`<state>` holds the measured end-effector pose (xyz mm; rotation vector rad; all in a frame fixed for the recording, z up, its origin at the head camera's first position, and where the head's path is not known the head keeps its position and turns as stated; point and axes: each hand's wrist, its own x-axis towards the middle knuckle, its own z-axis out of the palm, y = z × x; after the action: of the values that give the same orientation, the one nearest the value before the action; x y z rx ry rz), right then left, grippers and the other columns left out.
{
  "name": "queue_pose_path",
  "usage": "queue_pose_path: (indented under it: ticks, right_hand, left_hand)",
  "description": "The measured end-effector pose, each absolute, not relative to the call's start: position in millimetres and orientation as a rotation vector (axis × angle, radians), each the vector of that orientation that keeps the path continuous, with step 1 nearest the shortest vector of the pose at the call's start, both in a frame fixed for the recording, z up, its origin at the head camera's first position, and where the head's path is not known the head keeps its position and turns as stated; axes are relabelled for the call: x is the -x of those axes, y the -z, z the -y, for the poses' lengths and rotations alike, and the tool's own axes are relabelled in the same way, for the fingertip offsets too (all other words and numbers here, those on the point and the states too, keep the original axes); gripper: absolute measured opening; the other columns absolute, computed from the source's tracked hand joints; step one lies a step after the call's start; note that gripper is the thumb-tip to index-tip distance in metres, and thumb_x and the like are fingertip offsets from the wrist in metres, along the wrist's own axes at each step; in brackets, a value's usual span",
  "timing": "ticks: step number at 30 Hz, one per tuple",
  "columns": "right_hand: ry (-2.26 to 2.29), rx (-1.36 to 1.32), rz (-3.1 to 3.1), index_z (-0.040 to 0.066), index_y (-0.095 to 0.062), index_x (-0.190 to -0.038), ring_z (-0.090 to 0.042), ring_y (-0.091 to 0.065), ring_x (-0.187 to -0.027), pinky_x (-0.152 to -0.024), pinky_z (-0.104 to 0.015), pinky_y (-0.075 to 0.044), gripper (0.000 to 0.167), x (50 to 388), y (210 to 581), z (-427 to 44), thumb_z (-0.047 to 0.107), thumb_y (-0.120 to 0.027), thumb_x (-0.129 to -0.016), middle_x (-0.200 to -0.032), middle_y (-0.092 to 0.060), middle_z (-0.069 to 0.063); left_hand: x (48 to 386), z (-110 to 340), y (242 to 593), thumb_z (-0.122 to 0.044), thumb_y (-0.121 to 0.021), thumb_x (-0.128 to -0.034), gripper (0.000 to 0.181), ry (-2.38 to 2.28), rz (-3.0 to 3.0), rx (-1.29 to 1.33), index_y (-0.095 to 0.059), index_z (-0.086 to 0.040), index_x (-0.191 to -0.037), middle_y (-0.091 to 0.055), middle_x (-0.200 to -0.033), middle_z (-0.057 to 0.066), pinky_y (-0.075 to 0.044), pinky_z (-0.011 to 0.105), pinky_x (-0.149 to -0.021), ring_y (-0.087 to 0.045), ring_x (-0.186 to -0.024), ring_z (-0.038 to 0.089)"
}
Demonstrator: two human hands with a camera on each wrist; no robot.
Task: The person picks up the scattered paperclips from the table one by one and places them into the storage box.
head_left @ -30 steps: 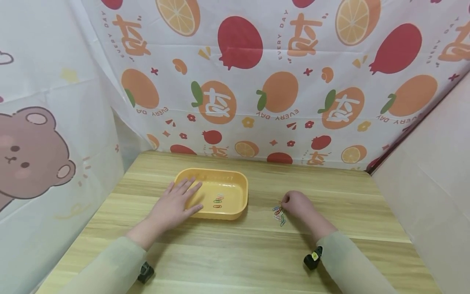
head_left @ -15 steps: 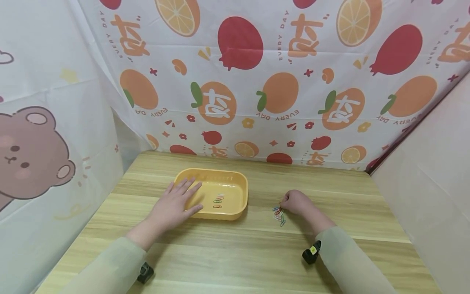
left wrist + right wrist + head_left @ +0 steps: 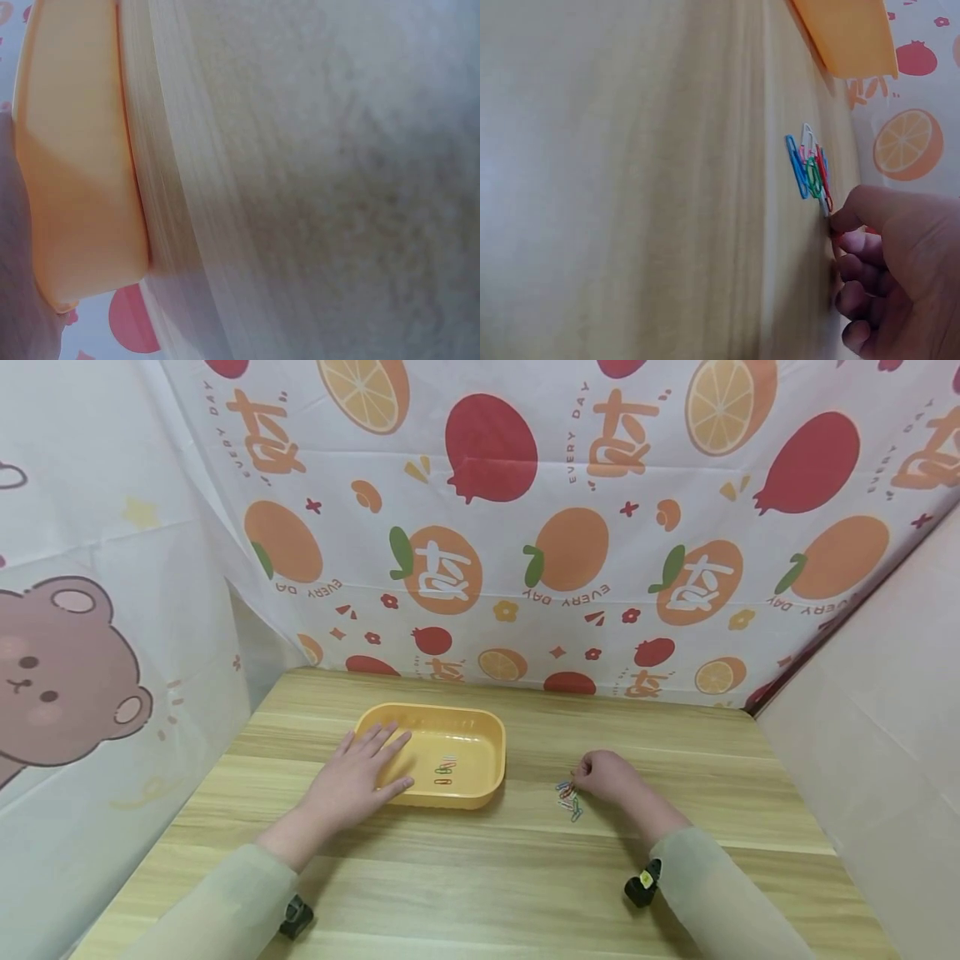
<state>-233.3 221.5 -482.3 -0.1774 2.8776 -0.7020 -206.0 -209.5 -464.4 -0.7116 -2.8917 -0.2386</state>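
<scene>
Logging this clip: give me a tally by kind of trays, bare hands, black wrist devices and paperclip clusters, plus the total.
Yellow tray: 1
Left hand and right hand: 2
Black wrist devices: 2
In-tray paperclips and tabletop paperclips: 2 clusters
Total: 7
Individual clips overlap too much to count.

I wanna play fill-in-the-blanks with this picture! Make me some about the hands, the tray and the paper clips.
1. The bare hand at the shallow yellow plastic tray is the person's ____ one.
2. A loose pile of small colourful paper clips lies on the pale wood-grain table beside the person's ____ hand.
3. More small colourful paper clips lie ____ the tray.
4. The brown cartoon animal at the picture's left edge is a ____.

Missing words: left; right; inside; bear.
</scene>
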Motion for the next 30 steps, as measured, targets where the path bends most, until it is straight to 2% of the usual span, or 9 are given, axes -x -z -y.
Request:
queue_pose_path:
  ticks: [13,21,27,30]
  right_hand:
    - [0.715,0.211,-3.02,0.018,-0.076,-0.083,-0.01,-0.062,-0.078,-0.077,-0.038,-0.054,0.007,222.2,492.7,-227.8,0.021,-0.074,-0.089,-0.083,-0.069,0.006]
    - [0.722,0.257,-3.064,0.017,-0.079,-0.088,-0.015,-0.065,-0.084,-0.081,-0.04,-0.054,0.005,218.2,494.6,-229.5,0.02,-0.075,-0.088,-0.087,-0.07,0.004]
    - [0.761,0.263,-3.075,0.018,-0.08,-0.09,-0.019,-0.066,-0.09,-0.085,-0.043,-0.054,0.006,217.6,496.4,-232.7,0.021,-0.075,-0.089,-0.091,-0.071,0.002]
    - [0.79,0.24,-3.068,0.018,-0.08,-0.093,-0.02,-0.066,-0.094,-0.088,-0.044,-0.053,0.008,217.3,495.4,-233.6,0.024,-0.075,-0.089,-0.094,-0.072,0.002]
  left_hand:
    - [204.7,209.0,466.0,-0.075,-0.033,-0.0936,0.083,0.234,2.897,0.698,-0.031,-0.021,-0.157,-0.025,-0.163,0.009,-0.009,0.06,-0.119,-0.02,-0.149,0.034]
    - [204.6,209.4,465.9,-0.076,-0.032,-0.0931,0.084,0.238,2.904,0.694,-0.031,-0.022,-0.157,-0.025,-0.163,0.009,-0.007,0.059,-0.119,-0.019,-0.149,0.034]
    - [204.9,209.2,466.7,-0.07,-0.041,-0.0944,0.08,0.236,2.903,0.695,-0.031,-0.022,-0.157,-0.025,-0.163,0.009,-0.007,0.06,-0.119,-0.019,-0.149,0.034]
    - [205.5,209.3,467.7,-0.072,-0.039,-0.094,0.081,0.235,2.897,0.697,-0.031,-0.022,-0.157,-0.026,-0.162,0.009,-0.009,0.06,-0.119,-0.019,-0.149,0.035]
